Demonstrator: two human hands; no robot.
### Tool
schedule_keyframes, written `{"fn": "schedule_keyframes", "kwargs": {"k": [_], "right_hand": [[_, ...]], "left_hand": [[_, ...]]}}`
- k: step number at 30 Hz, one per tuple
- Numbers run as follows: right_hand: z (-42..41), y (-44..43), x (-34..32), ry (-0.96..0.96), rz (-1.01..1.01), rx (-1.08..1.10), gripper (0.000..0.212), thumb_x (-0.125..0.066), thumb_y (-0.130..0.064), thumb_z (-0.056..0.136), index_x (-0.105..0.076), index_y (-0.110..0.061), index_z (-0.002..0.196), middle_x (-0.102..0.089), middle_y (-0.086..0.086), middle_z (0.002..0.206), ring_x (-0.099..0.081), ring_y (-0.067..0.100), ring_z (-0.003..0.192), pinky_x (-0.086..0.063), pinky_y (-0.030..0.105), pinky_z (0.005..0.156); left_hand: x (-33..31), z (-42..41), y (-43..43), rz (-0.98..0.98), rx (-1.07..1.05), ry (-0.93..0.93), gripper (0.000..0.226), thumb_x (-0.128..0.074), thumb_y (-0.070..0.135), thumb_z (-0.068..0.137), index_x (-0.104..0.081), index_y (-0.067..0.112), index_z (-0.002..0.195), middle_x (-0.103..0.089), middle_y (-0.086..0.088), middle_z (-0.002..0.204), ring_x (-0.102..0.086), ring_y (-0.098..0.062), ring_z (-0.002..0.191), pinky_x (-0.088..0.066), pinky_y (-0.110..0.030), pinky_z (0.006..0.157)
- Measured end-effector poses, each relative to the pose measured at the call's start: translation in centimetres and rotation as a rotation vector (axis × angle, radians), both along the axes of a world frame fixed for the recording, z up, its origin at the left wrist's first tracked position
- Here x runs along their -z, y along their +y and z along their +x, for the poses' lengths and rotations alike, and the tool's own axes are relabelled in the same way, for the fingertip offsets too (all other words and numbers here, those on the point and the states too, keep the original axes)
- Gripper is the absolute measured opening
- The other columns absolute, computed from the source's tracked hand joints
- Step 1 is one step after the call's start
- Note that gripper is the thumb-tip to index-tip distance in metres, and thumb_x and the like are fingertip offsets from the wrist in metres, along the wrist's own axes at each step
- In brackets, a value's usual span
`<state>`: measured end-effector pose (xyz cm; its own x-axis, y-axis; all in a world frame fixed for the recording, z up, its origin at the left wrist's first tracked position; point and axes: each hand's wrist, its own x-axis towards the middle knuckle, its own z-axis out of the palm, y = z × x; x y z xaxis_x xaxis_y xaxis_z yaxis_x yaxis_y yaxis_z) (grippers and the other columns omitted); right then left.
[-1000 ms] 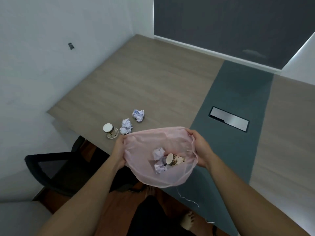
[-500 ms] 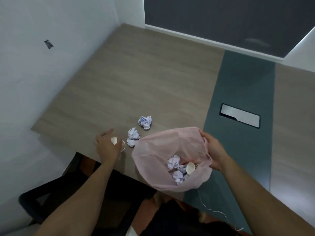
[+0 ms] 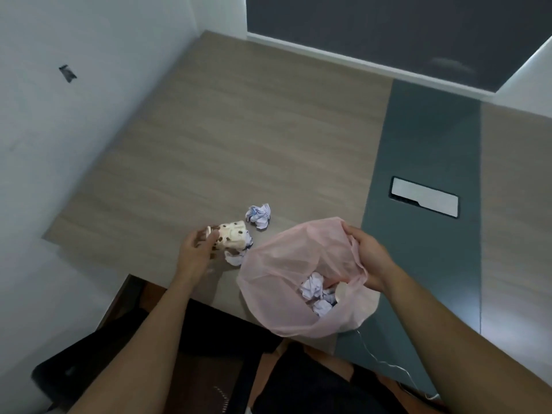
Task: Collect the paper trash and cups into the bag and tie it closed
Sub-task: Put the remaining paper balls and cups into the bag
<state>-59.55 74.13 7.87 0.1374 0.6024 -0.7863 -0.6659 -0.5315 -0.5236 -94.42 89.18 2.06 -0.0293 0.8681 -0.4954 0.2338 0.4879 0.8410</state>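
A pink plastic bag (image 3: 286, 264) hangs open over the table's near edge. My right hand (image 3: 369, 253) grips its right rim. Inside lie crumpled paper balls (image 3: 313, 289) and a paper cup (image 3: 342, 291). My left hand (image 3: 195, 251) holds a white paper cup with brown spots (image 3: 231, 237), tipped on its side just above the table, left of the bag. One crumpled paper ball (image 3: 259, 216) lies on the table behind the cup. Another paper ball (image 3: 234, 256) sits partly hidden under the cup, close to the bag.
The wooden table (image 3: 239, 138) has a grey-green centre strip (image 3: 424, 180) with a metal cable hatch (image 3: 424, 196). A white wall stands to the left. A dark chair (image 3: 77, 363) is below the table's near edge. A thin white cord (image 3: 385, 364) hangs under the bag.
My left hand let go of the bag's left rim, reached left to the spotted cup, and has lifted it, tipped toward the bag. My right hand kept hold of the bag.
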Motion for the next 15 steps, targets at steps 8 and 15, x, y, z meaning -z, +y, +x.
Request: {"fn": "schedule_keyframes", "kwargs": {"k": [8, 15], "right_hand": [[-1.0, 0.1, -0.1, -0.035, -0.015, 0.066, 0.039, -0.07, -0.042, 0.107, -0.086, -0.01, 0.122, -0.081, 0.022, 0.125, -0.082, 0.039, 0.103, -0.068, 0.048, 0.081], [-0.3, -0.1, -0.2, -0.062, 0.002, 0.066, 0.042, -0.068, -0.042, 0.108, -0.082, -0.01, 0.13, -0.08, 0.019, 0.131, -0.078, 0.04, 0.12, -0.067, 0.05, 0.097]], "left_hand": [[-2.0, 6.2, -1.9, -0.242, 0.765, -0.474, 0.055, -0.089, 0.041, 0.09, -0.073, 0.019, 0.139, -0.077, -0.003, 0.13, -0.074, -0.013, 0.107, -0.063, -0.028, 0.086], [0.9, 12.4, -7.9, 0.019, 1.019, 0.095, 0.052, -0.093, 0.034, 0.087, -0.07, 0.02, 0.132, -0.078, 0.002, 0.123, -0.073, -0.019, 0.113, -0.055, -0.022, 0.094]]}}
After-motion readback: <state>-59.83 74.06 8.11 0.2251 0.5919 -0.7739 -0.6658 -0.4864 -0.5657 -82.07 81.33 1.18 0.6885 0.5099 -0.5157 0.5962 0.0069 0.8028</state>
